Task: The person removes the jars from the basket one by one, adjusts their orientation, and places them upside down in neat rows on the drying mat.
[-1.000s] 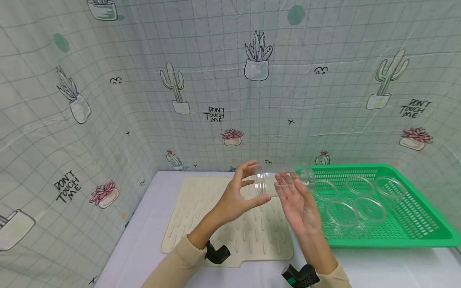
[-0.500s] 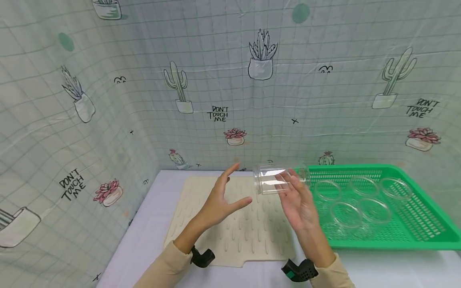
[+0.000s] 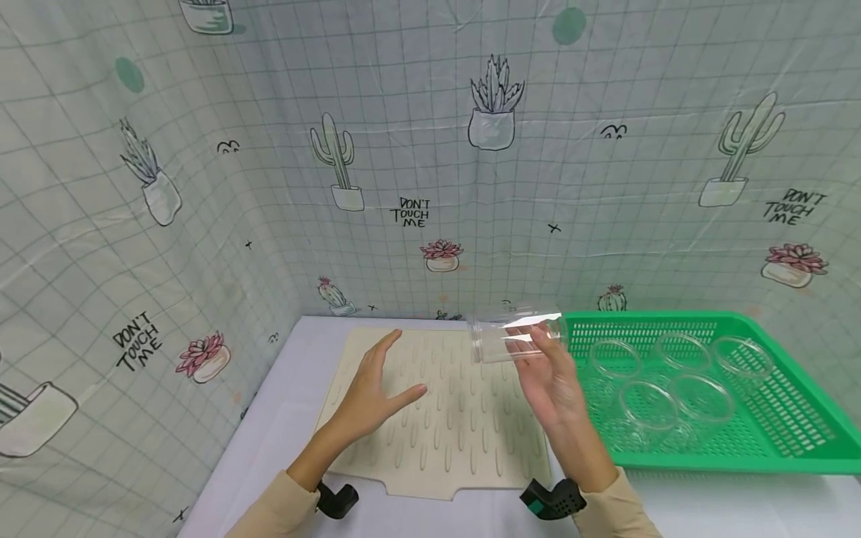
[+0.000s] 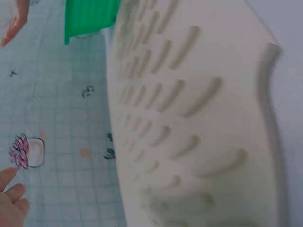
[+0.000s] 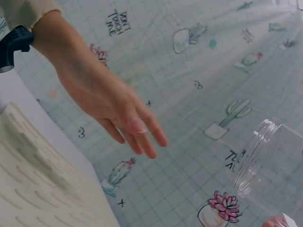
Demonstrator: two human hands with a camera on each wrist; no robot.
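A clear jar [image 3: 489, 341] with a ridged, threaded neck lies sideways in the air, its mouth facing left. My right hand [image 3: 550, 385] grips it near the base, fingers on the far side showing through the clear wall and thumb on the near side. To the left, my left hand [image 3: 368, 397] is held above the ribbed mat with thumb and fingers spread, holding nothing. In the right wrist view the jar's neck [image 5: 255, 161] appears at the right edge, apart from the left hand [image 5: 111, 101].
A cream ribbed drying mat [image 3: 447, 441] lies on the white-covered table [image 3: 269, 418]. At right stands a green perforated basket [image 3: 733, 465] with several clear jars [image 3: 649, 405] upright inside. A cactus-print curtain [image 3: 403, 97] hangs behind and at the left.
My left hand has let go of the jar's neck and drawn back left and down. The right hand keeps the jar, which has shifted slightly left.
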